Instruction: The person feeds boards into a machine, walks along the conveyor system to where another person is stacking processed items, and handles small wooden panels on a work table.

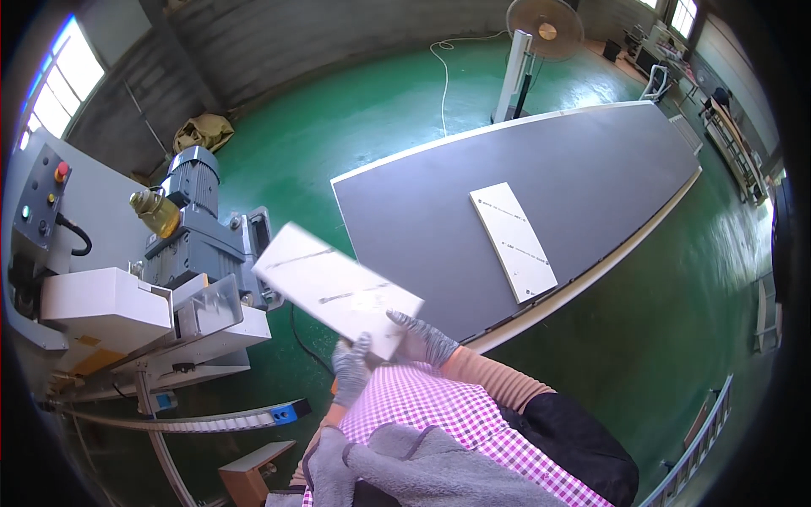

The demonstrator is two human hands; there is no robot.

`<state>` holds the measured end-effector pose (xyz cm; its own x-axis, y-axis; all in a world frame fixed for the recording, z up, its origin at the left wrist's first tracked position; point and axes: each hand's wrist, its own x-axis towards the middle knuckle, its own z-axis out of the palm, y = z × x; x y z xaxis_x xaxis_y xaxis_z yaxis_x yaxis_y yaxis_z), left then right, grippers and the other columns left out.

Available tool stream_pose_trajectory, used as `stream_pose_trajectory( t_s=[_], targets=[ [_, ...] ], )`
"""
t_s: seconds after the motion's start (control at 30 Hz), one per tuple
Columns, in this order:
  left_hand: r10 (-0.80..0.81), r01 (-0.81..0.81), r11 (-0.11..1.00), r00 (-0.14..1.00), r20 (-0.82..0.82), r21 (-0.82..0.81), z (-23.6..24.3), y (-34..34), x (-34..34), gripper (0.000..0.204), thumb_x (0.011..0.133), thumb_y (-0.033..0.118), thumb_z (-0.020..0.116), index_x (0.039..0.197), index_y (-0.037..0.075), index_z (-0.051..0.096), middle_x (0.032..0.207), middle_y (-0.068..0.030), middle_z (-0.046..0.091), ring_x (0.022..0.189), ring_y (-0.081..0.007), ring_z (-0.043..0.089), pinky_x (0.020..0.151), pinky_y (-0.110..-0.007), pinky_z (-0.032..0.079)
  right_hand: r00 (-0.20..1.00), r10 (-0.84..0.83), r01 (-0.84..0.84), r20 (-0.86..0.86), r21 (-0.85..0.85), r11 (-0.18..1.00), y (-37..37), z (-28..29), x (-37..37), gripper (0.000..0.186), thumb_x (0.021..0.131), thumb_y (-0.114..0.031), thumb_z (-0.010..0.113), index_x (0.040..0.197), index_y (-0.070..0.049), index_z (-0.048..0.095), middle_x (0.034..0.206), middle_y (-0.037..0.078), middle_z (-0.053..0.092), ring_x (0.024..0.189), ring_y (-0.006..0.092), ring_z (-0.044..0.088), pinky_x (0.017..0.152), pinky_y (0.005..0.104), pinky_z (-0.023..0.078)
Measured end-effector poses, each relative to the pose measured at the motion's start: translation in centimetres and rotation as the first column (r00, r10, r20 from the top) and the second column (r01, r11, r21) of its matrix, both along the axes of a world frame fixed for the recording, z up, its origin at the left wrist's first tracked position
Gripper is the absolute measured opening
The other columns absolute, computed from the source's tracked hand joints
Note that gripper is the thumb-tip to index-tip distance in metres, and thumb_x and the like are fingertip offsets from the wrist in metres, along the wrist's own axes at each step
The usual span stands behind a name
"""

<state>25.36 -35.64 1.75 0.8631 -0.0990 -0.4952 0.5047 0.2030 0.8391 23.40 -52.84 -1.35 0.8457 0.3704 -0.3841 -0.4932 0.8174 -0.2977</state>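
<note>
Worktop (591, 169), big grey matte slab w/ pale edge, carries a flat white panel (513, 242). Machine (190, 245) at left, grey metal motor. Held white board (334, 287), thin rectangle, blurred, up betw. machine & worktop. Left hand (351, 367) & right hand (422, 338), grey knit gloves, both clamped on its near edge. Best keep grip even, board level.

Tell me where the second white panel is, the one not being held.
In the head view, the loose white panel lies flat on the grey table, right of centre near the table's front edge, to the right of the held white panel.
</note>
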Motion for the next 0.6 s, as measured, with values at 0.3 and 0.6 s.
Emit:
stream_pose_trajectory(
  t_s=[0.3,0.6],
  targets=[
    [-0.649,0.650,0.759,0.760,-0.040,0.036,-0.6,-7.8,-0.3,0.048,0.095,0.023,0.062,0.136,0.003,0.048,0.131,-0.0139,0.054,0.113,-0.0231,0.058,0.094,-0.033,0.052,0.711,-0.675,0.681,-0.198,-0.043,0.731,-11.6,-7.2,-9.0,0.046,0.084,-0.010,0.071,0.127,-0.004,0.055,0.119,0.010,0.065,0.112,0.0262,0.062,0.098,0.0447,0.051],
    [-0.415,0.380,0.907,0.880,-0.231,-0.183,-3.0,-0.6,-0.7,0.032,0.097,0.015,0.059,0.124,0.000,0.053,0.108,-0.0107,0.061,0.085,-0.0143,0.064,0.071,-0.024,0.056,0.451,-0.872,0.842,-0.191,-0.231,0.487,-25.0,-8.0,-13.2,0.050,0.078,0.000,0.075,0.124,-0.010,0.059,0.116,0.006,0.067,0.105,0.0255,0.066,0.088,0.0463,0.057]
  ],
)
